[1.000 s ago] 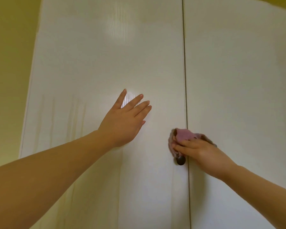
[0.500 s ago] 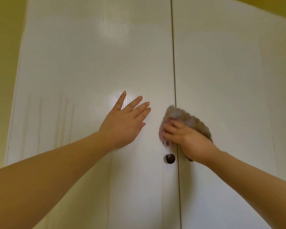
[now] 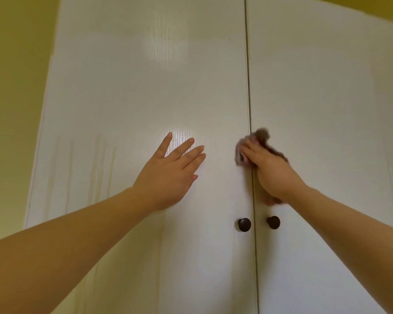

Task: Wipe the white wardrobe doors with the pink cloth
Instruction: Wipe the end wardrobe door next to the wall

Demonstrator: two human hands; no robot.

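Two white wardrobe doors fill the view, the left door [image 3: 134, 87] and the right door [image 3: 327, 98], split by a thin vertical gap. My left hand [image 3: 170, 173] lies flat on the left door with fingers straight and spread. My right hand [image 3: 270, 171] holds the bunched pink cloth [image 3: 262, 135] against the doors, right over the gap and above the knobs. The cloth is blurred and mostly hidden under my fingers.
Two dark round knobs, the left knob [image 3: 244, 224] and the right knob [image 3: 273, 222], sit below my right hand on either side of the gap. Faint yellowish streaks [image 3: 100, 168] run down the left door. A yellow wall [image 3: 14, 98] borders the wardrobe on the left.
My right hand with the cloth has slid upward from the left knob along the gap, uncovering both knobs. My left hand has stayed pressed in the same spot on the left door.
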